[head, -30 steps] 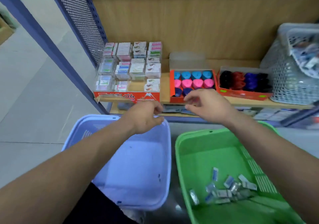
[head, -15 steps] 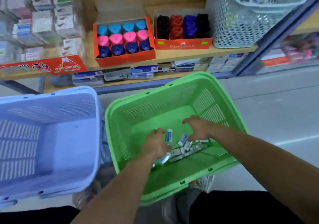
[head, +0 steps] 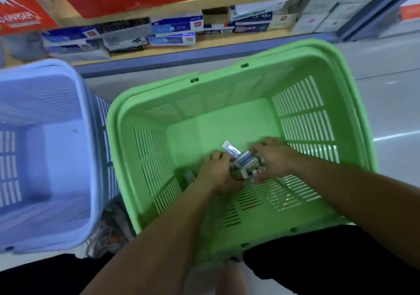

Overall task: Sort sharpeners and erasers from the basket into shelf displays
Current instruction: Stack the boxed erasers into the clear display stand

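Both left hand [head: 218, 174] and right hand [head: 273, 158] clutch eraser packets [head: 244, 161] between them in the basket [head: 227, 85].

Green basket [head: 295, 50] open above, room at far end; blue basket [head: 56, 64] close left.

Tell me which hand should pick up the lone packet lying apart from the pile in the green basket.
Left. The lone packet lies just outside the left hand, by the green basket wall. The right hand sits across the pile, its grip curled on the wrapped erasers.
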A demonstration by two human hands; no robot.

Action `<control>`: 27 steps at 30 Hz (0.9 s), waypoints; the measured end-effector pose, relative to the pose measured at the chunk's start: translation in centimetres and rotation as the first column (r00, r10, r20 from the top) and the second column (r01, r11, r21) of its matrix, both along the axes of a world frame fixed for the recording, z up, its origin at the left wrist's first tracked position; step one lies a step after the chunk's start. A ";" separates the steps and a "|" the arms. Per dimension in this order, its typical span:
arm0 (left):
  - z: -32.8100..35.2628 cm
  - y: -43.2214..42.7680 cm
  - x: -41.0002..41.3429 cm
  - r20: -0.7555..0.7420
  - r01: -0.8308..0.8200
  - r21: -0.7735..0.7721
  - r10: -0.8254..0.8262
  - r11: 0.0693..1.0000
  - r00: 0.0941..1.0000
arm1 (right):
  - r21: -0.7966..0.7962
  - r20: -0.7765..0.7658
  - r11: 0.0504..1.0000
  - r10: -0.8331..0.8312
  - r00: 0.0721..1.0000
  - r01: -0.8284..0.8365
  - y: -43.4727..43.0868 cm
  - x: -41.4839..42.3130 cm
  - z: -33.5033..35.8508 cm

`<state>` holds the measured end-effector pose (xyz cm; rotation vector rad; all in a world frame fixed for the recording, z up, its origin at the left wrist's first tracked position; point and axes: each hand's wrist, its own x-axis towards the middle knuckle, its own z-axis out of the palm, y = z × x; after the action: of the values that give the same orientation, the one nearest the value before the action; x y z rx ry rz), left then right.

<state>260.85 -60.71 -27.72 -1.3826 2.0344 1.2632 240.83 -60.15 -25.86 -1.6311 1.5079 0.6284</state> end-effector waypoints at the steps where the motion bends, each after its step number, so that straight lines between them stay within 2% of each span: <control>1: 0.0 0.0 0.0 0.006 0.019 0.011 -0.019 1.000 1.000 | 0.016 -0.007 1.000 -0.014 1.000 0.014 -0.1 -0.1 0.3; 6: 0.6 -0.1 -0.2 -0.036 -0.036 0.053 0.038 0.998 0.999 | 0.058 -0.011 0.991 -0.121 0.993 0.121 0.2 -0.6 0.5; 10: 0.6 0.4 -0.3 -0.132 -0.118 0.158 0.139 0.980 0.982 | 0.123 -0.043 0.987 -0.104 0.994 0.108 0.5 -0.7 0.6; 13: 0.2 0.8 -0.7 -0.143 -0.163 0.204 0.194 0.965 0.970 | 0.125 -0.022 0.985 -0.119 0.993 0.121 0.4 -0.7 0.9; 18: -0.3 2.1 -1.0 -0.185 -0.148 0.132 0.172 0.980 0.968 | 0.115 0.019 0.991 -0.071 0.997 0.068 0.9 -0.5 1.3; 22: -0.3 1.8 -1.3 -0.211 -0.238 0.215 0.283 0.947 0.936 | 0.146 0.015 0.987 -0.064 0.998 0.061 0.8 -0.5 1.4; 27: -0.4 2.4 -1.5 -0.203 -0.264 0.186 0.300 0.946 0.932 | 0.142 0.009 0.989 -0.038 0.999 0.036 0.8 -0.1 1.8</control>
<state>259.33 -58.31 -28.13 -1.5584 1.8729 1.7402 240.68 -59.32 -24.04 -1.4934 1.4476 0.6887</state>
